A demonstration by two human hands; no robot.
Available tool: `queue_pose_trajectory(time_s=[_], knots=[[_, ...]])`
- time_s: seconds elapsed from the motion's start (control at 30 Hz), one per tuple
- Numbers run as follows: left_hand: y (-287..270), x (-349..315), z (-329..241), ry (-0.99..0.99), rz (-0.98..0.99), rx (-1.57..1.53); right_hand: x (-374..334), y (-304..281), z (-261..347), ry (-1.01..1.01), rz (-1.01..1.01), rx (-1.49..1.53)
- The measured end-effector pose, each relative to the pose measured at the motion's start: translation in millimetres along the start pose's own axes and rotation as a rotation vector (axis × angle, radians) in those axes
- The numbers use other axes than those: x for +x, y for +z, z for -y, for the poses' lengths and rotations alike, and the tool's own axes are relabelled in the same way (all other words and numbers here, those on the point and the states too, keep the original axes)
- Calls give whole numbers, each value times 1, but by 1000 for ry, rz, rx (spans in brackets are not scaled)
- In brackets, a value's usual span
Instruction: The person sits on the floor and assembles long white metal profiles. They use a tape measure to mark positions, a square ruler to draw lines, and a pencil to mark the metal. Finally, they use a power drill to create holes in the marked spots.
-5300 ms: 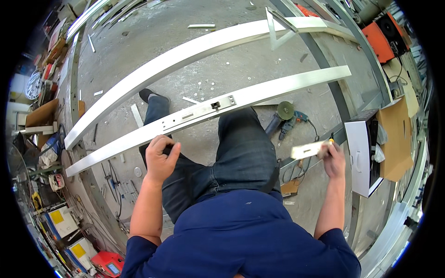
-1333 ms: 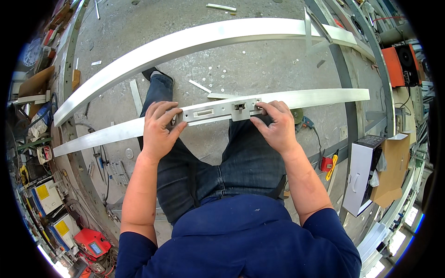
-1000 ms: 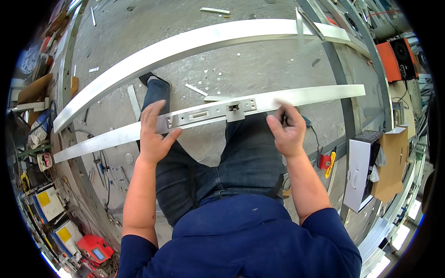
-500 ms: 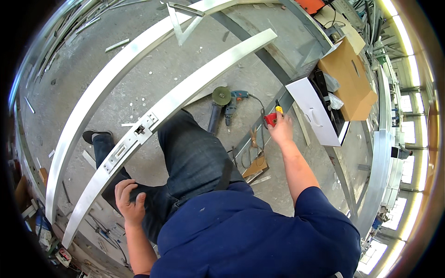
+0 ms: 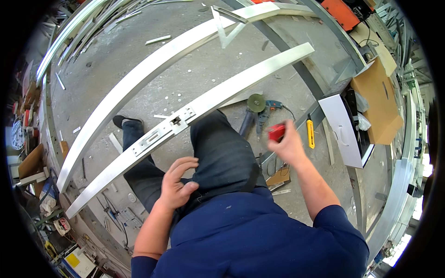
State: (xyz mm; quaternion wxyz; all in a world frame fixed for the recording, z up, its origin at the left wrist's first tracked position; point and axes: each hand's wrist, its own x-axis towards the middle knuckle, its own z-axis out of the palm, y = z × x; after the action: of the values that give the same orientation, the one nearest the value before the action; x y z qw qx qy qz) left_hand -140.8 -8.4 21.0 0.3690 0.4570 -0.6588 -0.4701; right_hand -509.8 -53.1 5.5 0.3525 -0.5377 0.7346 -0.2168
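Note:
My right hand (image 5: 289, 145) is closed on a red tape measure (image 5: 276, 132), held above the floor to the right of my knee. My left hand (image 5: 177, 184) hangs over my thigh with its fingers apart and nothing in it. Across my legs lies a long metal bar (image 5: 241, 83), slightly curved, with a lock fitting (image 5: 175, 121) set into its face. A yellow utility knife (image 5: 310, 133) rests on a metal strip right of my right hand.
An angle grinder (image 5: 255, 104) and a corded drill (image 5: 266, 116) lie beyond my knee. To the right stands an open cardboard box (image 5: 343, 129) with parts inside. A second curved bar (image 5: 116, 95) stretches beyond the first, with a triangular metal frame (image 5: 225, 34) on it.
My right hand has lifted the red tape measure and brought it inward, away from the utility knife. My left hand has moved right, over my thigh. The whole view has shifted.

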Motion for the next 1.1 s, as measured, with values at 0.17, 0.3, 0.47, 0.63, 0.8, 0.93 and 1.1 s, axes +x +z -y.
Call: queue_pose_trajectory(time_s=[0.17,0.3,0.47,0.63,0.8,0.93,1.1], knots=[[47,-1,35,-483,-179,-553,-40,105,91,-550,259,124],[17,-21,45,-823,-235,-965,-45,117,121,-373,968,273],[29,-31,53,-670,-25,-411,-42,134,102,-369,797,167],[33,-23,46,-572,66,-206,-41,132,88,-405,817,217],[22,-6,21,-439,336,43,-27,113,73,-526,925,117],[-1,0,3,-527,375,253,33,22,49,-287,1180,85],[-79,-32,18,-757,461,191,166,-151,-52,66,122,537]])
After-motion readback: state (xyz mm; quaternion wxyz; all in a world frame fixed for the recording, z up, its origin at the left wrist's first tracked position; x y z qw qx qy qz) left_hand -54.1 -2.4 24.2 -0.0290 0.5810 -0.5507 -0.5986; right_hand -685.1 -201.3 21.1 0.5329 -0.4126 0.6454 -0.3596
